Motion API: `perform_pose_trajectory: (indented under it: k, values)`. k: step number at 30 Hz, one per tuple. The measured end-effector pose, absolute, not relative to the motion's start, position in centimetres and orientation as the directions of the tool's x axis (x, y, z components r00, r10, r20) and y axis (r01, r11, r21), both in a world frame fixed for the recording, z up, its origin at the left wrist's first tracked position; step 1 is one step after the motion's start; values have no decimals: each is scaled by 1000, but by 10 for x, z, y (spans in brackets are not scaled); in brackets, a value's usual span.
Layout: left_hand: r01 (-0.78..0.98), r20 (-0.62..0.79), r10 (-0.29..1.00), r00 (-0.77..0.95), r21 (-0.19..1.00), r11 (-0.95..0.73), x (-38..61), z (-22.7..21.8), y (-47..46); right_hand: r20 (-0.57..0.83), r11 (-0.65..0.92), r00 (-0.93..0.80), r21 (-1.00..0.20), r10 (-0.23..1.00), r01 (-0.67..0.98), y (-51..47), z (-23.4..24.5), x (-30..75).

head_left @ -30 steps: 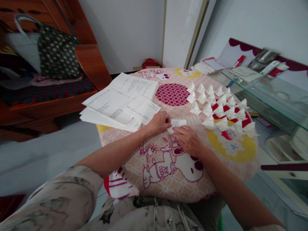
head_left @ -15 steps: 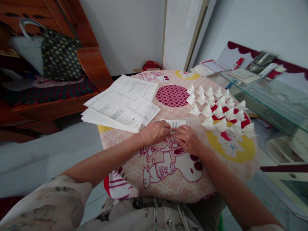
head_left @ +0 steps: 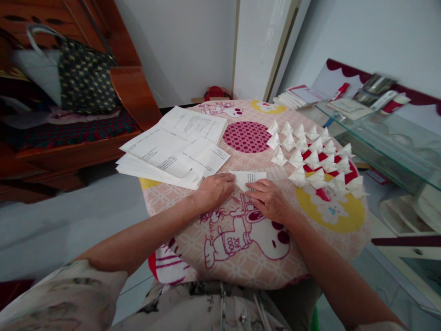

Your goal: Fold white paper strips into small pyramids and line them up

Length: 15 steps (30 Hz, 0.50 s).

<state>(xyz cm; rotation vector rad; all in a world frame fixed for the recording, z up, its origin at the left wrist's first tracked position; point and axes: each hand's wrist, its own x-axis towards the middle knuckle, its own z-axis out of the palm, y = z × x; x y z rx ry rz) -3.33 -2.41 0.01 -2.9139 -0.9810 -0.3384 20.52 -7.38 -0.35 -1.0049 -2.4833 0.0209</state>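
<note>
A small folded sheet of printed paper (head_left: pixel 246 177) lies flat on the patterned cloth in front of me. My left hand (head_left: pixel 217 188) is at its left end, fingers curled together and pressed on the edge. On the paper's lower right side, the bent fingers of my right hand (head_left: pixel 268 200) hold it down against the cloth. The thumbs are mostly hidden. Left of the hands is a stack of printed sheets (head_left: pixel 165 149), the top ones creased. Several folded paper pieces with pointed tips (head_left: pixel 296 158) stand in rows to the right.
A pink cartoon-print cloth (head_left: pixel 220 257) covers the round table. At right stands a glass shelf (head_left: pixel 372 142) with a red marker-like item (head_left: pixel 341 91) and metal containers behind it. A wooden bench (head_left: pixel 134 99) at left carries a dark patterned bag (head_left: pixel 86 76).
My left hand has slid left along the folded paper, away from my right hand, uncovering more of it. My right hand stays in about the same place.
</note>
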Motion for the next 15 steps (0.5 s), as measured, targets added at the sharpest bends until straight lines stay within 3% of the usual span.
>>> perform_pose_trajectory:
  k: [5,9,15]
  values:
    - [699,282,717,638,180,-692,-27,5,-13,417,732,-622,-187,663,655,-72,-7,206]
    - [505,376,653,657,424,-752,-19,3,-2,400,731,-627,-195,668,654,-72,-8,207]
    - [424,322,691,647,602,-677,-14,-6,8,303,705,-644,-169,702,689,-71,2,204]
